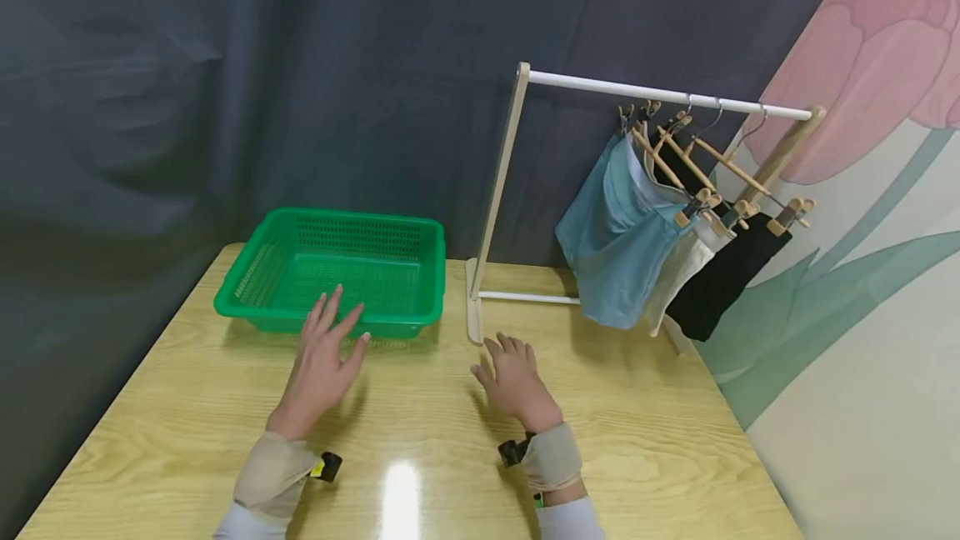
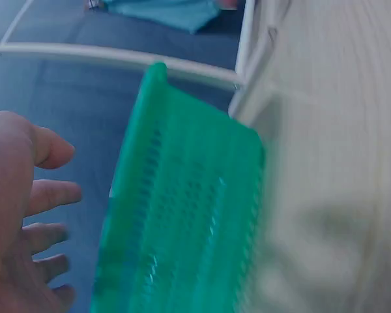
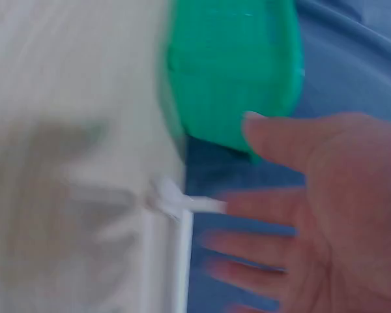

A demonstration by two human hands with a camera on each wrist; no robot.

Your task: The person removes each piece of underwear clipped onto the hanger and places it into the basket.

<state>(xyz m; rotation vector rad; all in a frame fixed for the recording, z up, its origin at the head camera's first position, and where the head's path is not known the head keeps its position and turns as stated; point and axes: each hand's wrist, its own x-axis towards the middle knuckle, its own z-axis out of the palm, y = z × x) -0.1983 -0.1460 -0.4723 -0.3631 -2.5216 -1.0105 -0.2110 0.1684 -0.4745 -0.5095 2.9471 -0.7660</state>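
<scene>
Green and latticed, the basket (image 1: 363, 273) is sitting near the far left corner of the worktop (image 1: 427, 407), the left hand (image 1: 321, 369) hovering beside it and the right hand (image 1: 517, 377) near the rack's foot (image 1: 474, 323), both spreading empty fingers, seemingly readying a grasp that is calling for curling them.

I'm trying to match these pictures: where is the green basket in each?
Head: the green basket is left of centre.
Left wrist: around the middle, reaching the bottom edge.
Right wrist: top, slightly right of centre, cut off above.
Shared landmark: the clothes rack.
</scene>
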